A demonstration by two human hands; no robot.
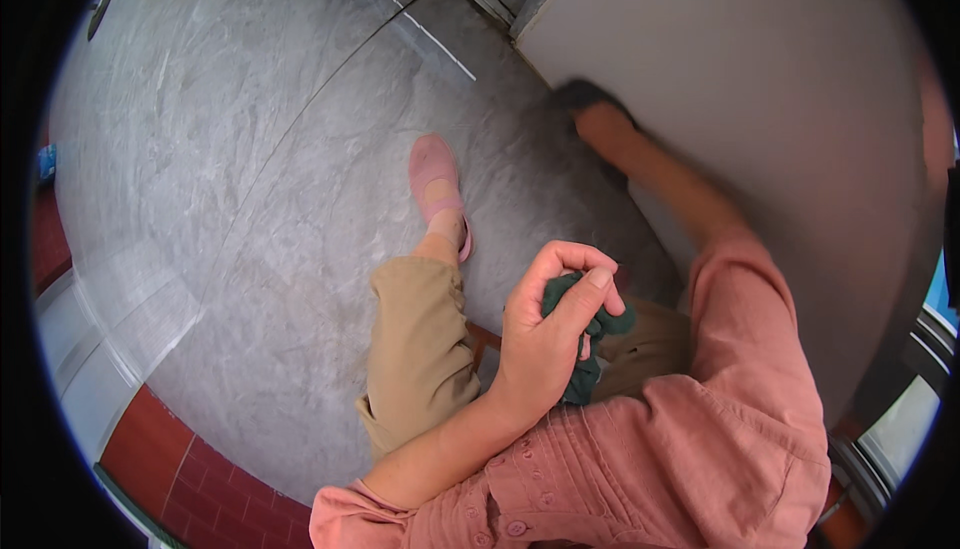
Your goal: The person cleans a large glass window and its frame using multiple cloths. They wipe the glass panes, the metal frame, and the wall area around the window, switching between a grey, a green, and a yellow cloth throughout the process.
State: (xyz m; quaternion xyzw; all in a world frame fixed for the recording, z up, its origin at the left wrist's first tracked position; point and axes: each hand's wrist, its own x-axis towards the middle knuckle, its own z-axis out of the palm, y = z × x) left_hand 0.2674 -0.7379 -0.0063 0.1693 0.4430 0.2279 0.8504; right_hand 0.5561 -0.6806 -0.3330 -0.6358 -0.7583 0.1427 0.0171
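Observation:
My left hand (560, 324) is closed in front of my body, its fingers curled round a crumpled dark green cloth (583, 377). Parts of the cloth stick out below the thumb and past the fingertips. My right arm stretches forward and to the right, along the pale panel. At its end my right hand (605, 134) is low by the foot of that panel and smeared by motion. A dark, blurred thing (578, 95) is at the fingers; its kind and whether I grip it cannot be made out.
A large pale grey panel (740, 59) stands close on the right. Grey floor (250, 79) with a dark seam spreads ahead and left. My foot wears a pink shoe (433, 164). Red tiles (215, 484) and a clear plastic-looking sheet (135, 314) lie at the lower left.

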